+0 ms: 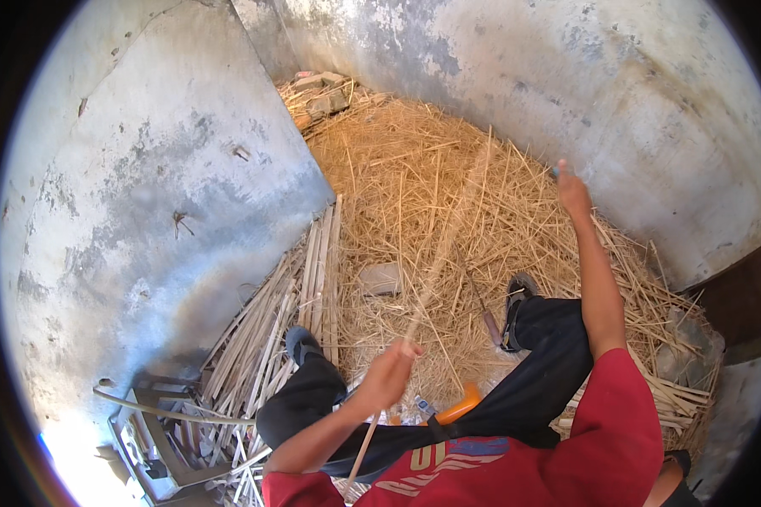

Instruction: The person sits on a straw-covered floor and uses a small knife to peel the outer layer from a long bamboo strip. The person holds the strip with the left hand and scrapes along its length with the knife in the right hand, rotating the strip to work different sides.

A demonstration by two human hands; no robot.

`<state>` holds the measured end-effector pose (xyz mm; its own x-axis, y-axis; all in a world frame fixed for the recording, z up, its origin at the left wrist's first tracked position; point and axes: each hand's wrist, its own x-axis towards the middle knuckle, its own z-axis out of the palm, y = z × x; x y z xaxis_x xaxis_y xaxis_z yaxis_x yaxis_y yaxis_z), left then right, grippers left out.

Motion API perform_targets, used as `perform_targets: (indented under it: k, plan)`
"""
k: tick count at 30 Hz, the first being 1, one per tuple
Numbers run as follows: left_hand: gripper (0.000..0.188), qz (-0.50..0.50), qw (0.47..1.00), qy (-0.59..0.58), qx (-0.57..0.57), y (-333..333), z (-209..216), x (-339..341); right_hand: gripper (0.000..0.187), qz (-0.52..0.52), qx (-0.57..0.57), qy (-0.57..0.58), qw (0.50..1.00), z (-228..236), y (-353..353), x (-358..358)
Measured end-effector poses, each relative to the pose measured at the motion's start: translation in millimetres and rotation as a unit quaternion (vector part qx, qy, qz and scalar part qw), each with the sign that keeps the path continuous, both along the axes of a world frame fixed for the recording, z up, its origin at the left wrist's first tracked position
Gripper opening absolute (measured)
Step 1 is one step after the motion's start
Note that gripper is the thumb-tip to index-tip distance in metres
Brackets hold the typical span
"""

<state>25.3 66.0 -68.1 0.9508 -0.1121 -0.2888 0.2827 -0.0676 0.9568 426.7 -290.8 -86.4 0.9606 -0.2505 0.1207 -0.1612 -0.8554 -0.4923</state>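
Note:
My left hand [387, 378], in front of my body, is closed around a long thin strip [423, 304] that looks like split bamboo or cane. One end of the strip slants down past my lap. Its far part is smeared by motion above the straw-like shavings. My right hand [573, 193] is raised at the far right, close to the wall, with its fingers curled in. A small teal bit shows beside those fingers, but what they hold is unclear. Between my feet lies a tool with a brown handle [492, 328] and a thin dark shaft.
Shavings [414, 169] cover the floor ahead. Pale strips [320, 270] lie bundled at left, near a metal frame [156, 448]. A flat brick [380, 279] sits among the shavings; more bricks [325, 101] lie at the back. An orange object [459, 404] is by my lap. Walls [186, 169] curve around.

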Motion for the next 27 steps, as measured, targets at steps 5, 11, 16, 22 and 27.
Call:
perform_targets:
  k: [5,11,16,22,27]
  plan:
    - [0.026,0.113,0.939,0.132,-0.296,7.8,26.5,34.5,0.07,0.292,0.078,0.01,0.953,29.0,127.7,-112.0]
    - [0.028,0.113,0.934,0.14,-0.308,-13.0,48.1,63.9,0.061,0.483,0.014,-0.092,0.87,32.9,191.7,-183.6]
    - [0.026,0.092,0.981,0.065,-0.161,-25.3,44.0,61.0,0.068,0.467,0.036,-0.122,0.875,24.4,193.2,-158.7]
    - [0.029,0.041,0.999,0.006,-0.026,-27.2,24.6,38.3,0.069,0.407,-0.009,-0.068,0.911,11.3,185.9,-125.8]
    - [0.024,0.075,0.984,-0.082,0.138,-12.3,26.1,43.9,0.071,0.526,0.015,-0.187,0.83,2.0,207.0,-198.9]
